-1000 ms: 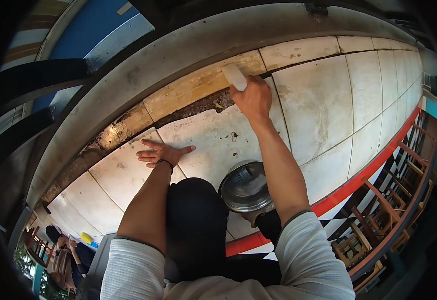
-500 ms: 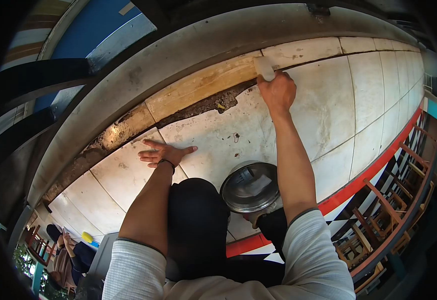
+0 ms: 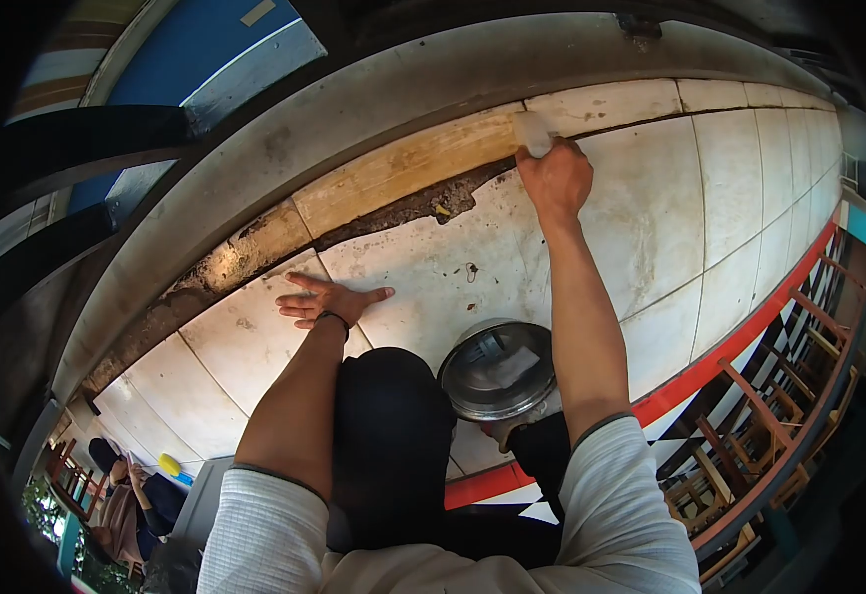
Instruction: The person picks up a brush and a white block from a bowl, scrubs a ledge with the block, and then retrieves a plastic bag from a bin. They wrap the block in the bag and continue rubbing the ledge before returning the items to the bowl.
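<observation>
My right hand [image 3: 558, 178] is closed around a pale white pad [image 3: 532, 133], which rests against the narrow raised tile strip [image 3: 413, 148] near a joint. Below the strip runs a dark, broken gap [image 3: 393, 211] with rough edges and a small yellow bit in it. My left hand [image 3: 326, 300] lies flat on the white floor tiles [image 3: 423, 267], fingers spread and nothing in it. By my knee stands a round metal bowl [image 3: 497, 401] with liquid, a whitish piece and a bluish item inside.
A curved grey ledge [image 3: 284, 139] runs beyond the tile strip, with dark bars at the left. At lower left sits another person [image 3: 141, 495] near a yellow-and-blue brush [image 3: 170, 465]. Stacked wooden chairs [image 3: 750, 436] stand at the right, past a red floor edge [image 3: 710, 361].
My right hand and the white pad have shifted very slightly along the tile strip. My left hand stays flat in the same place, and the whole view has moved a little.
</observation>
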The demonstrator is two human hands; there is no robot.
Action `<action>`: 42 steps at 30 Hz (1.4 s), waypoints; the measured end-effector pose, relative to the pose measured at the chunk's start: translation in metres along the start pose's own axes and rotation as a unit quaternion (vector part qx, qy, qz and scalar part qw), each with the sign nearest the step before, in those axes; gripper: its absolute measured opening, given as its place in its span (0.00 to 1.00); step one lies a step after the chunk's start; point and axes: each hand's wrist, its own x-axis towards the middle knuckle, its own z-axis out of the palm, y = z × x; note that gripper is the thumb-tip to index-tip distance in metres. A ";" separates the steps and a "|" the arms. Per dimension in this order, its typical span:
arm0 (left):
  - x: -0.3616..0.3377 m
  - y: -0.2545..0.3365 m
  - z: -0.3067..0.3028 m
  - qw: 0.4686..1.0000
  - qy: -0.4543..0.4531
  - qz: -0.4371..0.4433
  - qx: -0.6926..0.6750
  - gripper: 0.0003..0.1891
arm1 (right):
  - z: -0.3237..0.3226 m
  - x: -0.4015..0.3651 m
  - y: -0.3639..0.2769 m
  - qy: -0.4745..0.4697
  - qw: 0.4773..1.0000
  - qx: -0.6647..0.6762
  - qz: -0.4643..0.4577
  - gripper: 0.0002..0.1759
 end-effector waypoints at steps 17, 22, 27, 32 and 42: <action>0.006 -0.003 0.005 0.999 -0.001 0.024 0.024 0.92 | 0.011 -0.065 -0.064 -0.022 0.986 0.054 -0.157 0.19; 0.006 -0.002 0.005 0.999 0.003 0.027 0.020 0.92 | 0.010 -0.039 -0.041 -0.012 0.994 0.041 -0.098 0.18; 0.005 -0.003 0.004 0.999 0.003 0.032 0.011 0.91 | 0.000 -0.014 -0.015 -0.003 0.993 -0.036 -0.113 0.17; 0.001 0.001 0.002 1.000 0.007 0.003 0.009 0.92 | 0.011 -0.067 -0.073 -0.037 0.976 0.061 -0.206 0.18; -0.001 0.002 0.000 1.000 0.002 -0.007 0.005 0.92 | 0.010 -0.062 -0.065 -0.028 0.972 -0.010 -0.232 0.20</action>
